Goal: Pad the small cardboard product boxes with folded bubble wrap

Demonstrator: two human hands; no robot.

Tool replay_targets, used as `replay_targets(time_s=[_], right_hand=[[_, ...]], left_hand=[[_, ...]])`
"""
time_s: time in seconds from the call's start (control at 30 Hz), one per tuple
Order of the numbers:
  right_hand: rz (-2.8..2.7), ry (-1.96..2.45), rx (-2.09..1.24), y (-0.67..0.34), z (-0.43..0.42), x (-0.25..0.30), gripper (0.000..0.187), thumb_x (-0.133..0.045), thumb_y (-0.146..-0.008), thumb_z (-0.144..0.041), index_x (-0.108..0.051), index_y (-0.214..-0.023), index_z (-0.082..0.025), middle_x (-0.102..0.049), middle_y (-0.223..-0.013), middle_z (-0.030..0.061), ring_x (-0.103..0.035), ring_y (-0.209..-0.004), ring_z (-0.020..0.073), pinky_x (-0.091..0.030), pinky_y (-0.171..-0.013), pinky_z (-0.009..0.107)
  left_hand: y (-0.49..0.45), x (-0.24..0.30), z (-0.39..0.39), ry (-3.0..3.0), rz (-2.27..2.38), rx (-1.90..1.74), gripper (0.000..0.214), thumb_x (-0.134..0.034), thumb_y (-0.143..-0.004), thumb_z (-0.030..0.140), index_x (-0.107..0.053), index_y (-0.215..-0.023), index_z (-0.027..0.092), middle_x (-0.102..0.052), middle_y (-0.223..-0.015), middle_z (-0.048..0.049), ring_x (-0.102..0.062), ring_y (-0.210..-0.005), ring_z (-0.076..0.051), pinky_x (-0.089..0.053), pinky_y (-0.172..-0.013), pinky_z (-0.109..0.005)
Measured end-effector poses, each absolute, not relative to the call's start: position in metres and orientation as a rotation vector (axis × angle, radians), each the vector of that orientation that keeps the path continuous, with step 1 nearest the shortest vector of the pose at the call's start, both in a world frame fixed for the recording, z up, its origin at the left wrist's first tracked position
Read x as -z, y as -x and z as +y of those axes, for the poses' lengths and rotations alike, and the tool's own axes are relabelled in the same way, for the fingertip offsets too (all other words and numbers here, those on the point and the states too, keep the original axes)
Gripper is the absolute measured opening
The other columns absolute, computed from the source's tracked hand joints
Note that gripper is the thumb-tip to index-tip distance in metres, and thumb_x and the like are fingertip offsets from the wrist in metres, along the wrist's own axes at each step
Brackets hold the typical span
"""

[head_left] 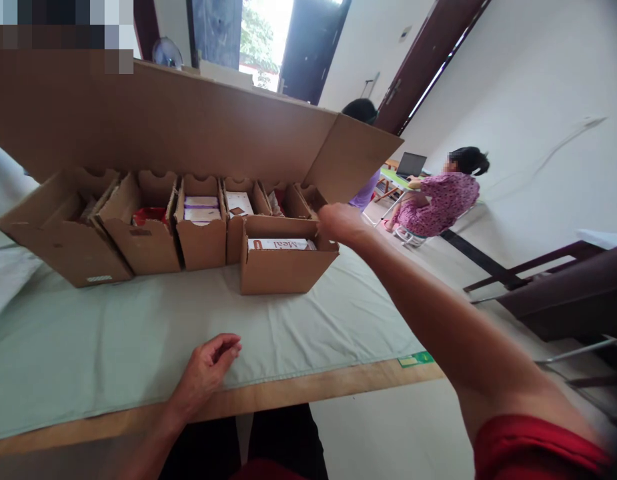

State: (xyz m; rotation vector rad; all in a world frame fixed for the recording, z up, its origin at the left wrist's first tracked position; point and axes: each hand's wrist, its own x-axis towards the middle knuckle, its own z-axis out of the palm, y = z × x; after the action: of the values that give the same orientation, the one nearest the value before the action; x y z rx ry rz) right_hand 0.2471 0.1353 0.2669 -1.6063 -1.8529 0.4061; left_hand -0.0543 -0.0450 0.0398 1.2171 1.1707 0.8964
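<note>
Right grip (341, 223) by right end of front box (283, 272); left grip (211, 363), half-curled, over pale-green cloth (153, 313).

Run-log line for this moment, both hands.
left hand: loosely curled, over green cloth | right hand: at right end of front box, grip unclear | inside: carton reading "Meal"

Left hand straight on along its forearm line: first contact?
Probably the front cardboard box, across the pale green cloth; height of the left hand is hard to judge.
</note>
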Motion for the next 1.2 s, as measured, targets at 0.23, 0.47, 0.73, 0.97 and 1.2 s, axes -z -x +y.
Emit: replay_targets(time_s=[0.23, 0.47, 0.73, 0.97, 1.2], right_hand=[[-1.890, 1.984, -0.328, -0.332, 0.052, -0.238, 0.042, -0.073, -0.078, -0.041, -0.072, -0.113, -0.018, -0.075, -0.099, 0.0120, -0.069, -0.095, 0.0279, -0.056, -0.084, 0.041], [-1.584, 1.360, -0.818, -0.282, 0.065, -0.118, 0.085, -0.069, -0.076, -0.070, -0.050, -0.140, -0.019, -0.059, -0.143, 0.0177, -0.058, -0.129, 0.0305, -0.052, -0.102, 0.044], [-1.396, 1.366, -0.675, -0.259, 0.011, -0.101, 0.071, -0.061, -0.083, -0.065, -0.051, -0.136, -0.020, -0.065, -0.134, 0.0163, -0.062, -0.120, 0.0313, -0.049, -0.104, 0.048], [-1.379, 1.311, -0.670, -0.219, -0.038, -0.138, 0.059, -0.064, -0.083, -0.060, -0.058, -0.127, -0.022, -0.069, -0.125, 0.0126, -0.063, -0.113, 0.0309, -0.051, -0.101, 0.047], [-1.401, 1.303, -0.614, -0.211, -0.049, -0.174, 0.055, -0.064, -0.085, -0.060, -0.060, -0.124, -0.023, -0.069, -0.124, 0.0116, -0.062, -0.114, 0.0307, -0.051, -0.098, 0.044]], left_hand=[[0.065, -0.053, 0.012, -1.477, 1.331, -1.101, 0.053, -0.066, -0.080, 0.051, -0.068, -0.123, 0.020, -0.072, -0.124, -0.0136, -0.068, -0.115, -0.030, -0.053, -0.102, -0.049], [0.003, -0.062, 0.084, -1.525, 1.081, -1.207, 0.107, -0.078, -0.072, 0.053, -0.027, -0.158, 0.015, -0.037, -0.162, -0.0229, -0.038, -0.149, -0.036, -0.031, -0.122, -0.055], [-0.020, -0.064, 0.039, -1.408, 0.987, -1.315, 0.071, -0.060, -0.091, 0.058, -0.042, -0.148, 0.019, -0.058, -0.145, -0.0152, -0.054, -0.136, -0.027, -0.036, -0.120, -0.046], [0.022, -0.095, -0.012, -1.461, 1.056, -1.423, 0.070, -0.062, -0.092, 0.057, -0.042, -0.151, 0.023, -0.061, -0.143, -0.0123, -0.055, -0.134, -0.028, -0.043, -0.115, -0.043], [0.029, -0.133, -0.031, -1.555, 1.050, -1.464, 0.064, -0.058, -0.096, 0.055, -0.045, -0.148, 0.021, -0.063, -0.140, -0.0113, -0.055, -0.133, -0.027, -0.042, -0.117, -0.044]])
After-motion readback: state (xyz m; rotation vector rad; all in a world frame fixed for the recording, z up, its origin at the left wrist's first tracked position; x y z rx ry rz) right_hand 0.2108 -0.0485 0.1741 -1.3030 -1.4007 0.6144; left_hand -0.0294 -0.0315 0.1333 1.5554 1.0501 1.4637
